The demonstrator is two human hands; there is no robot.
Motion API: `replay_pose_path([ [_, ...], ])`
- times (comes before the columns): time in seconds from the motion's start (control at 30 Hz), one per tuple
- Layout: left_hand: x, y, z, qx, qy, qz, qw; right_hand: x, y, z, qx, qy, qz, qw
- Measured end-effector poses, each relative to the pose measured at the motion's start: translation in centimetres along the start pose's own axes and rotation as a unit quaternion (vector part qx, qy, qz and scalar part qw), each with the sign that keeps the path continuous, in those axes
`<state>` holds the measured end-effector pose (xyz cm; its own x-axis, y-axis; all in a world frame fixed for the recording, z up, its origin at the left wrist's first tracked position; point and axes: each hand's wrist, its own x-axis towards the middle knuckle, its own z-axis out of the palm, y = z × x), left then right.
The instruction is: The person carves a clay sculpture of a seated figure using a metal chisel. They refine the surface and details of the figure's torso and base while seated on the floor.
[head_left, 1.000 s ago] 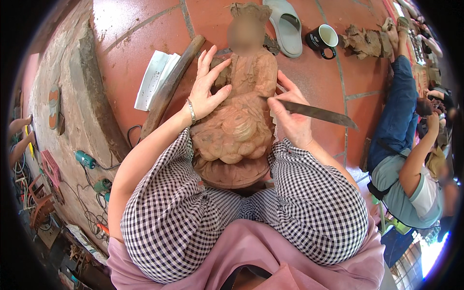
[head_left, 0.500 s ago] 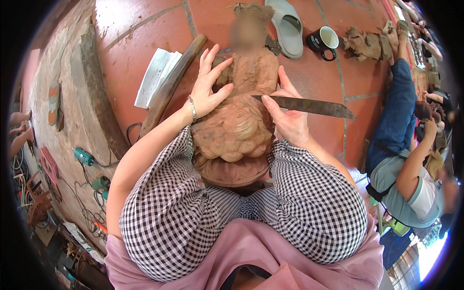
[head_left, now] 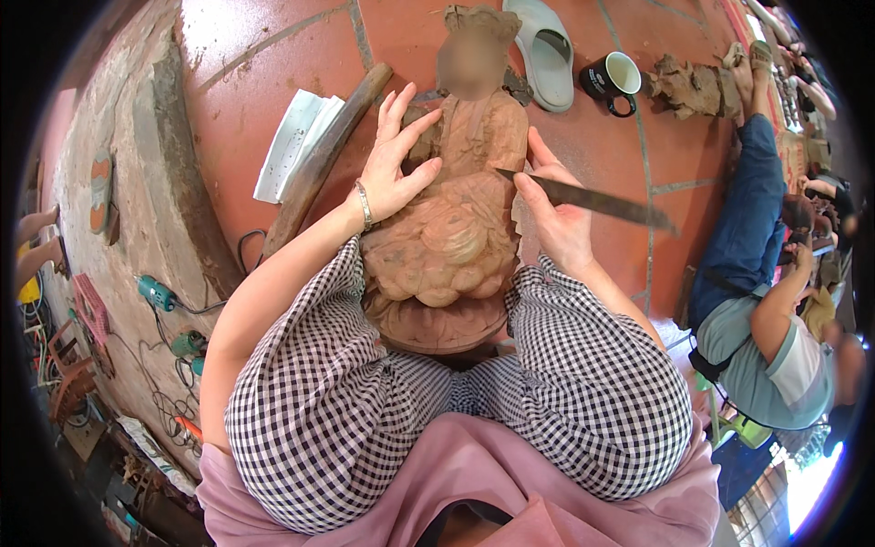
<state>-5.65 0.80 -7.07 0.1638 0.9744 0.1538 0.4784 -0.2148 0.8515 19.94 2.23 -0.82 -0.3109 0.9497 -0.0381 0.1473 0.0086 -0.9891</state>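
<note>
Carving (head_left: 451, 232) stands upright between checked knees, base wedged at lap. Left hand (head_left: 394, 169) spread flat, fingers splayed, pressing carving's left shoulder. Right hand (head_left: 556, 219) closed around blade (head_left: 592, 201), tip touching carving's right flank. Looks like solid wood: heavy, stiff, fine relief likely chip-prone; best held by broad base or torso, not thin crown. Mug (head_left: 612, 80) and sandal (head_left: 547, 50) beyond carving; stick (head_left: 324, 155) just left of it.

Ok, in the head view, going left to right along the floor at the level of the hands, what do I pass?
Folded white sheet → wooden stick → left hand → carved wooden figure → right hand → long flat blade → seated person in blue trousers.
</note>
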Motion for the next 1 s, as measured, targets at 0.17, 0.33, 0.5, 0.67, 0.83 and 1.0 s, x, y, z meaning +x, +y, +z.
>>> replay_pose_path([
  [0.17,0.0,-0.2,0.1,-0.001,0.002,0.006,1.000,-0.7,1.1,-0.7,0.004,-0.024,-0.056,0.998],
  [0.33,-0.1,-0.2,0.1,-0.002,0.001,0.002,1.000,-0.7,1.4,-0.6,0.077,0.000,-0.012,0.997],
  [0.5,0.0,-0.2,0.2,-0.003,0.002,0.005,1.000,-0.6,0.9,-1.4,-0.040,-0.064,-0.079,0.994],
  [0.67,-0.1,-0.4,0.1,-0.005,0.005,0.012,1.000,-0.3,1.3,-0.5,0.169,0.044,0.069,0.982],
  [0.83,-0.1,-0.2,0.1,0.000,0.003,0.011,1.000,-0.8,1.3,-1.4,-0.054,-0.064,-0.096,0.992],
  [1.0,0.0,-0.4,0.1,-0.009,0.002,0.012,1.000,-0.3,1.5,-0.6,0.087,0.034,0.012,0.996],
])
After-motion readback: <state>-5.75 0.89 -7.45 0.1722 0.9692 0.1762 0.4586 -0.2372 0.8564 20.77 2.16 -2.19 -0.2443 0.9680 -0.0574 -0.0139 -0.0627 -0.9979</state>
